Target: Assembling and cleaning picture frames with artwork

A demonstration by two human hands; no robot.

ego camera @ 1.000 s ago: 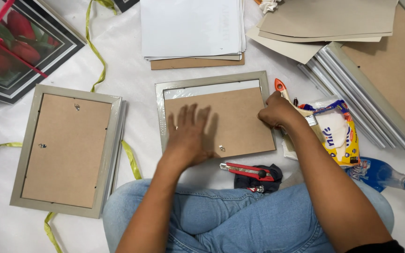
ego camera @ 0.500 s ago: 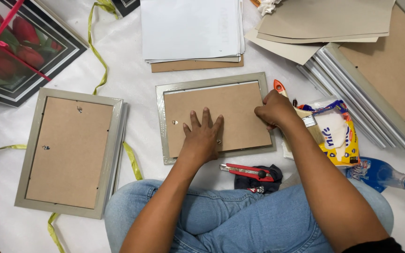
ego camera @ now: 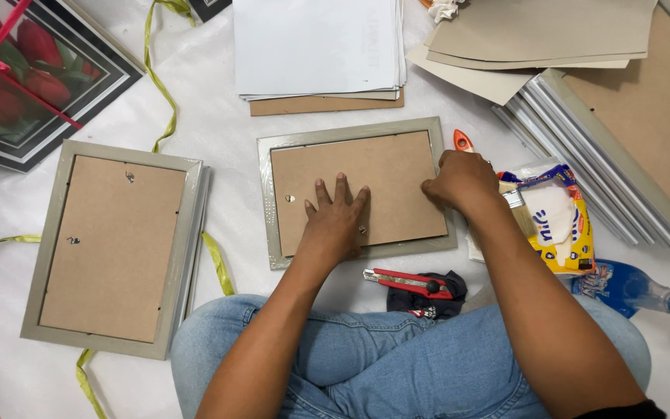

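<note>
Crumpled yellow, white and blue plastic packet (ego camera: 556, 221) just right of the face-down frame (ego camera: 354, 190).

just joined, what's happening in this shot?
A person sits cross-legged on a white sheet, working on a grey picture frame that lies face down. The left hand presses flat on its brown backing board; the right hand is at the frame's right edge. A red utility knife lies on a dark cloth below the frame. A second face-down frame lies to the left, and white sheets are stacked above.
</note>
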